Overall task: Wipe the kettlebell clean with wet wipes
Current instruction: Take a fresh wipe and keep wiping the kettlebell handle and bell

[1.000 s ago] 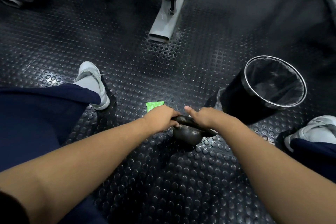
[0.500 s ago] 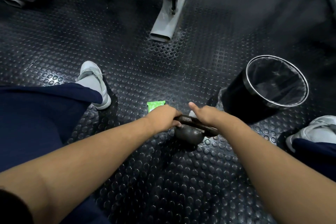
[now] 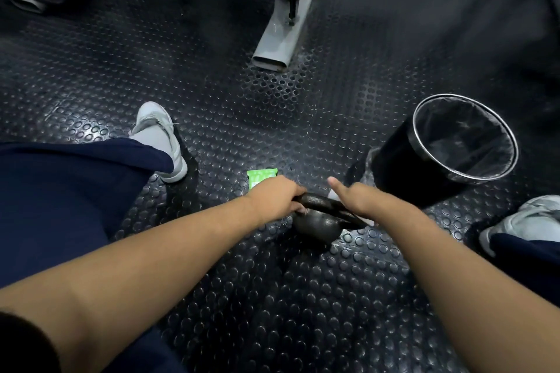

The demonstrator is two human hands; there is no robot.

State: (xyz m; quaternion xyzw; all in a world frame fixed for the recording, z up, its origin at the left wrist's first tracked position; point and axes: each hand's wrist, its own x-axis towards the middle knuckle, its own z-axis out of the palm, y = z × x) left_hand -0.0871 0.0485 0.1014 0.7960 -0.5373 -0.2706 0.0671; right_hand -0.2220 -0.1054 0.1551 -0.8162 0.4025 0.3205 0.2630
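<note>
Left hand (image 3: 277, 197) curls tight round the left end of the kettlebell (image 3: 318, 225) handle. Right hand (image 3: 360, 200) wraps the right end, thumb raised, over a white wipe (image 3: 332, 195). On the studded floor (image 3: 272, 297), a black bin (image 3: 394, 172) stands just right of the kettlebell, and a green pack (image 3: 260, 175) lies just beyond-left. If the left grip loosens while rubbing, the bell may tip or roll.

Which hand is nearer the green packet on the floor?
Left. The left hand grips the kettlebell handle right beside the green packet, overlapping its corner in view. The right hand rests on the handle's other end, on the bin side, farther off.
</note>
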